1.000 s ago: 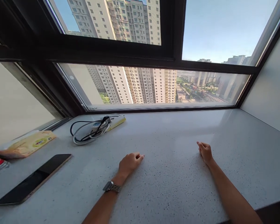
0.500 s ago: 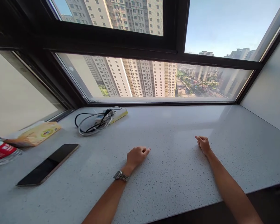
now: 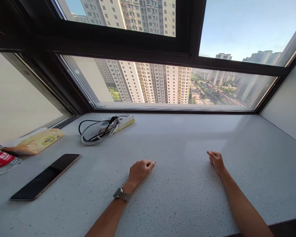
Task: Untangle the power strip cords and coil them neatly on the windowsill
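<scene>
My left hand (image 3: 140, 171) rests on the speckled white counter (image 3: 167, 197), curled into a loose fist with the thumb pointing right. A watch with a metal band (image 3: 122, 194) is on that wrist. Further right, my right hand (image 3: 215, 160) is also closed, its thumb side toward the left hand. Nothing shows in either fist, and a wide stretch of counter lies between them. The phone (image 3: 45, 177), dark screen up, is the nearest loose object, left of my left hand.
Toward the back left lies a power strip (image 3: 124, 124) with coiled black and grey cables (image 3: 92, 141). A yellow tissue pack (image 3: 40, 141) and a red-labelled plastic bottle (image 3: 2, 161) sit at the far left. Dark-framed windows (image 3: 148, 112) border the counter's back; a pale wall (image 3: 286, 112) stands at right.
The view has shifted slightly, so both hands and the phone appear a little lower. Both fists stay closed on the counter, and the objects keep their places.
</scene>
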Motion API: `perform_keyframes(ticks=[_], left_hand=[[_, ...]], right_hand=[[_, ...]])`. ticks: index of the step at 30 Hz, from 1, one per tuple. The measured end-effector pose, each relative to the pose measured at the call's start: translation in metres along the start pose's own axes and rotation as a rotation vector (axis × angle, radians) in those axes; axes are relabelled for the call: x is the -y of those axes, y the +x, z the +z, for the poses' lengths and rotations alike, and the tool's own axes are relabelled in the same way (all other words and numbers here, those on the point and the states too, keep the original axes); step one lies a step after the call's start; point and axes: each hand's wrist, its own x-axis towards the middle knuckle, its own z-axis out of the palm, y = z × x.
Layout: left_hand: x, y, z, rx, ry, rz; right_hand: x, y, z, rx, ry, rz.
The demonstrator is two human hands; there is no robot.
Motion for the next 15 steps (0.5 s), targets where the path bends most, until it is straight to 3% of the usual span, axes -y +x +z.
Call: perform_keyframes(ticks=[6,9,12,15], left_hand=[[0.002,0.000,-0.001,-0.009,-0.015,-0.017],[-0.010,-0.004,0.001,0.024,-0.121,0.086],[-0.049,-0.018,0.014,0.122,-0.274,0.241],[-0.112,-0.037,0.037,0.367,-0.614,0.267]], right_hand=[[0.004,-0.005,0.006,0.023,0.069,0.013],[0.007,-0.004,0.015,0.009,0.152,0.010],[0.019,0.005,0.027,-0.016,0.279,-0.025],[0.039,0.025,0.040,-0.059,0.416,-0.112]])
